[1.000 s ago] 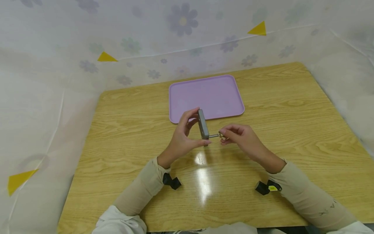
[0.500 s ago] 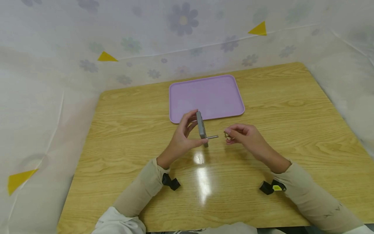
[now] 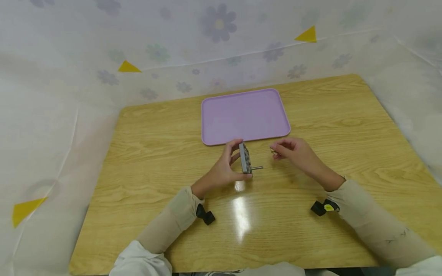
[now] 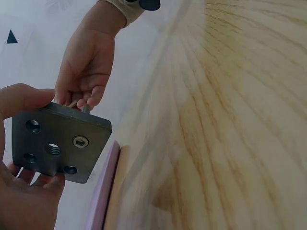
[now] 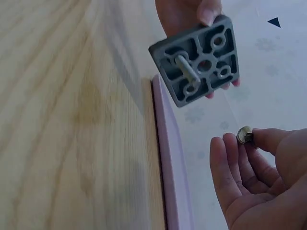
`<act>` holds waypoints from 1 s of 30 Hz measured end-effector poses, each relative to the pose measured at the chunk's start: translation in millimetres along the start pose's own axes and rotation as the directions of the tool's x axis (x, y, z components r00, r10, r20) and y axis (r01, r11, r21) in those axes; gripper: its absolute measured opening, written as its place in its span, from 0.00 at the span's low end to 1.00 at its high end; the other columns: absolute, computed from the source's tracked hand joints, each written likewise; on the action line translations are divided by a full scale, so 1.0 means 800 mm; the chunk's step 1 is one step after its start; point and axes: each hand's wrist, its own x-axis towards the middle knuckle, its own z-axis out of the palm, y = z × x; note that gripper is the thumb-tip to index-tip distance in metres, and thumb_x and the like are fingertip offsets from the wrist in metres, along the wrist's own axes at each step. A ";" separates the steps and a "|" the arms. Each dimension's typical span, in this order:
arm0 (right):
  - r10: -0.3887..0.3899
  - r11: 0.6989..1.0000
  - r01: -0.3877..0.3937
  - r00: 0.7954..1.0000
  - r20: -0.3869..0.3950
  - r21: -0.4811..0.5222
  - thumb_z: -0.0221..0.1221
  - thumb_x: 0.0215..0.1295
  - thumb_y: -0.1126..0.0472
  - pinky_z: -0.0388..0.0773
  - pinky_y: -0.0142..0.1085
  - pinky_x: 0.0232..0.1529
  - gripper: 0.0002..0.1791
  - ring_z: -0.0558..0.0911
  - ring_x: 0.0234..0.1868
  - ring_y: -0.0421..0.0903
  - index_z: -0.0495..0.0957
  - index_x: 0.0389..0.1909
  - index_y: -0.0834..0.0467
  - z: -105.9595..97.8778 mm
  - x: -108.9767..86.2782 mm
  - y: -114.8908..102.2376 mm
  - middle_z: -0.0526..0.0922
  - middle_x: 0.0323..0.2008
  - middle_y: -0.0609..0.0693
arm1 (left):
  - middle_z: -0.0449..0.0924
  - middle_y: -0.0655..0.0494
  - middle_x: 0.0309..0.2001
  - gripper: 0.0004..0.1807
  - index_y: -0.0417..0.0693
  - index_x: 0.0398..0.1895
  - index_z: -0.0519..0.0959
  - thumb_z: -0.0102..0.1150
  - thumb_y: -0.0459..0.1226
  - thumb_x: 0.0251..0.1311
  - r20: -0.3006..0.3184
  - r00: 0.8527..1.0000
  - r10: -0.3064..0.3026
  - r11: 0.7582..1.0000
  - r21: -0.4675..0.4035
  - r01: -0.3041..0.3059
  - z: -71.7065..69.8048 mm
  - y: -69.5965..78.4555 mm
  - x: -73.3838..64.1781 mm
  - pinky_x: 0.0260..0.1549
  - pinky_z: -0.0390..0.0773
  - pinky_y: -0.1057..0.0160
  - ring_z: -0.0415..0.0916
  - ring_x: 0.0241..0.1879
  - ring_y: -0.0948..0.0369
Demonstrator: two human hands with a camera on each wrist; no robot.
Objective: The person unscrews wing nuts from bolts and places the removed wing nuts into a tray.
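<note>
My left hand (image 3: 222, 168) holds a square grey metal plate (image 3: 244, 158) on edge, thumb and fingers at opposite edges. Its smooth face, with several holes and the socket head of a bolt (image 4: 80, 141) in one corner, shows in the left wrist view. From the ribbed face the bolt's shank (image 5: 188, 71) sticks out towards the right. My right hand (image 3: 298, 155) pinches a small brass-coloured, ring-like piece (image 5: 244, 134) between thumb and fingertip. That piece is apart from the bolt's end; its exact kind is unclear.
A lilac tray (image 3: 246, 115) lies at the back of the wooden table (image 3: 155, 153), just beyond both hands. Pale flowered curtains (image 3: 179, 42) stand around the table's back and sides.
My right hand has drawn the small piece off the bolt's end, to the right and away. My left hand has shifted slightly right and turned the plate, so its ribbed face shows more.
</note>
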 end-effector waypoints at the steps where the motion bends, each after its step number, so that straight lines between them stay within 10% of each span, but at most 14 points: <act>1: -0.015 0.998 0.014 1.000 -0.011 -0.056 0.55 0.67 0.54 0.81 0.43 0.41 0.20 0.82 0.36 0.50 0.76 0.45 0.70 -0.004 0.004 0.001 0.81 0.37 0.62 | 0.47 0.47 0.68 0.53 0.44 0.69 0.44 0.69 0.25 0.44 0.005 1.000 -0.016 1.000 -0.007 0.016 0.000 -0.002 0.000 0.66 0.55 0.59 0.46 0.68 0.53; 4: -0.060 0.954 0.045 0.997 -0.042 -0.295 0.53 0.68 0.49 0.81 0.41 0.37 0.20 0.81 0.34 0.46 0.79 0.42 0.64 -0.017 0.019 0.001 0.82 0.32 0.57 | 0.49 0.49 0.68 0.52 0.49 0.69 0.45 0.69 0.26 0.46 0.009 0.998 -0.057 0.997 -0.048 0.057 0.002 -0.008 -0.001 0.65 0.56 0.58 0.47 0.68 0.54; 8: -0.131 0.819 0.087 0.991 -0.037 -0.567 0.51 0.69 0.49 0.74 0.39 0.30 0.18 0.77 0.31 0.44 0.80 0.39 0.59 -0.032 0.040 0.001 0.81 0.30 0.51 | 0.50 0.45 0.68 0.51 0.52 0.68 0.45 0.69 0.27 0.47 0.031 0.995 -0.098 0.987 -0.122 0.101 0.006 -0.017 0.000 0.62 0.62 0.55 0.50 0.68 0.53; 17: -0.178 0.647 0.154 0.983 0.049 -0.747 0.54 0.68 0.60 0.69 0.38 0.25 0.10 0.72 0.25 0.45 0.79 0.35 0.63 -0.046 0.090 0.009 0.79 0.28 0.54 | 0.48 0.40 0.69 0.50 0.52 0.67 0.45 0.69 0.28 0.47 0.054 0.989 -0.140 0.981 -0.125 0.146 0.009 -0.034 -0.001 0.57 0.70 0.58 0.53 0.67 0.51; 22: -0.162 0.588 0.149 0.985 0.065 -0.795 0.57 0.65 0.62 0.73 0.41 0.29 0.09 0.75 0.27 0.48 0.78 0.33 0.65 -0.049 0.114 0.012 0.79 0.28 0.55 | 0.47 0.38 0.68 0.49 0.50 0.66 0.45 0.68 0.26 0.47 0.056 0.992 -0.111 0.983 -0.137 0.118 0.006 -0.041 0.001 0.56 0.70 0.56 0.54 0.66 0.48; 30: -0.137 0.574 0.146 0.987 0.082 -0.806 0.60 0.63 0.61 0.74 0.40 0.27 0.09 0.75 0.25 0.47 0.80 0.31 0.64 -0.051 0.131 0.025 0.80 0.26 0.53 | 0.52 0.35 0.64 0.49 0.40 0.65 0.42 0.64 0.21 0.47 0.077 0.994 -0.081 0.985 -0.145 0.091 0.004 -0.054 0.001 0.52 0.75 0.55 0.60 0.62 0.45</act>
